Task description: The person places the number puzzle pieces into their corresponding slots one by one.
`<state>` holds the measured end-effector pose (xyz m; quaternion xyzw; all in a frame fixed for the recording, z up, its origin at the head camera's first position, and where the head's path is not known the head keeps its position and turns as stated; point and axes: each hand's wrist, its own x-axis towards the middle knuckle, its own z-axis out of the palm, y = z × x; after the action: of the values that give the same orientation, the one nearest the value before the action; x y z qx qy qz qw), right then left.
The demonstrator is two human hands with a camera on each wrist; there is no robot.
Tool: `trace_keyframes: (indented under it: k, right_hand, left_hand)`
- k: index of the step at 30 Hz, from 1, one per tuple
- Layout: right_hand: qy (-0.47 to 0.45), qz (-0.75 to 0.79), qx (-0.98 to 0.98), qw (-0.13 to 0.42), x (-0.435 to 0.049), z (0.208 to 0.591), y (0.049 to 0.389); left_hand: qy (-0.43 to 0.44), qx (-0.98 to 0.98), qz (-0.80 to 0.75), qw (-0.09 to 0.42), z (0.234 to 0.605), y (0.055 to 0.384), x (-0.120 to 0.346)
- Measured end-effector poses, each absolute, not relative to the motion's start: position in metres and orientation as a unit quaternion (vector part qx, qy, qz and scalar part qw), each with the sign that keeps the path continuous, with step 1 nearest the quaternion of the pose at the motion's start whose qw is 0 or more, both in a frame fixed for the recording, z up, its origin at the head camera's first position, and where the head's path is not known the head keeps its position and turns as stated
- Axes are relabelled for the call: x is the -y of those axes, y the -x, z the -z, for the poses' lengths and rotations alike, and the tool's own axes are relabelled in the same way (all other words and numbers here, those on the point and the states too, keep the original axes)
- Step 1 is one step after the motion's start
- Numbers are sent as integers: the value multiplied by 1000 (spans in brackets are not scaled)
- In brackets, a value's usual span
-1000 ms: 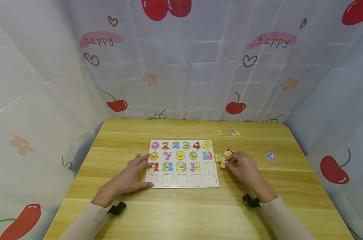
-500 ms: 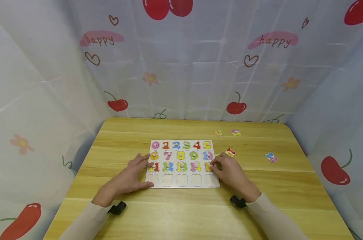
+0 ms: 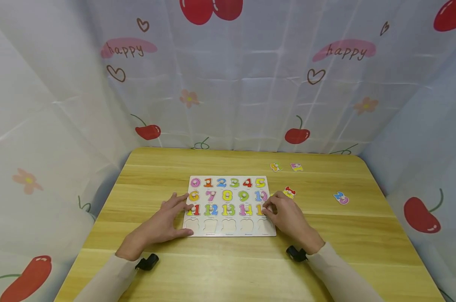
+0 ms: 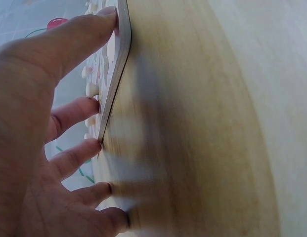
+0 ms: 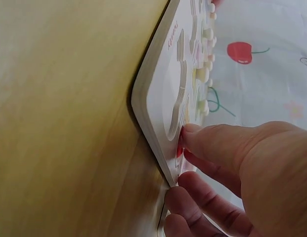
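Observation:
A white wooden number puzzle board lies on the table, its upper rows filled with knobbed numbers. My right hand pinches a number puzzle piece at the right end of the third row. The piece has a yellow 1; its other digit is mostly hidden by my fingers, with a red part showing in the right wrist view. My left hand lies spread along the board's left edge, thumb on the lower corner and fingertips by the 6 and 11. The bottom row shows bare recesses.
Right of the board, a red and yellow number piece lies partly behind my right hand. Farther back are an orange and green piece and a purple and yellow one. A blue and purple 20 lies far right. A printed curtain surrounds the table.
My right hand has carried the puzzle piece left from the loose pieces onto the board's third row, then shifted only slightly. My left hand has stayed in place.

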<state>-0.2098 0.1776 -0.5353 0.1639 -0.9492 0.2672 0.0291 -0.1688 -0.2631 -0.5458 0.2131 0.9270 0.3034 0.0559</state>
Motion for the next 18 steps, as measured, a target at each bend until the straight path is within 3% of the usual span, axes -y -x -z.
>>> trace_keyframes:
  k: [18]
  right_hand:
    - [-171, -275, 946, 36, -184, 537, 208]
  left_hand:
    - [-198, -937, -280, 74, 542, 169, 261]
